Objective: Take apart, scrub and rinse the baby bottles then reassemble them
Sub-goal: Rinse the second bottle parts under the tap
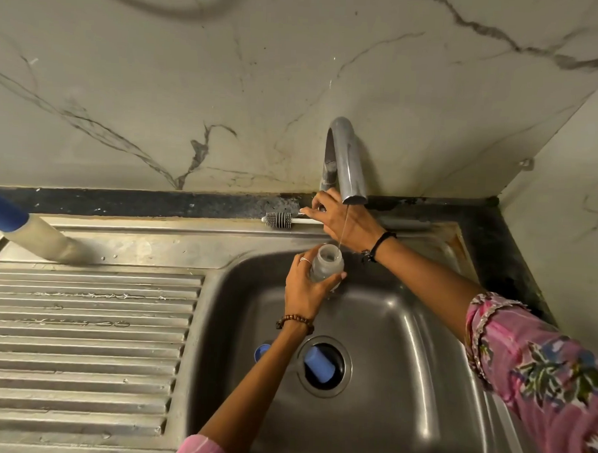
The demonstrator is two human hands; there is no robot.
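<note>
Holding the open baby bottle (326,266) upright over the sink (406,333), left hand (305,288) wraps its body under a thin stream from the faucet (348,167). Right hand (342,221) reaches the faucet base; can't tell its grip. Bottle brush (280,220) sits on the ledge.

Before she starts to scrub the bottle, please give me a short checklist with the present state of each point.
1. Bottle open, cap off: ok.
2. Left hand grips the bottle firmly: ok.
3. Water from the faucet falls into the bottle mouth: ok, thin stream.
4. Bottle brush within reach on the sink rim: ok.
5. Right hand free for the brush: not ok, it is at the faucet base.
6. Drain clear: not ok, a blue cap lies in it.
</note>
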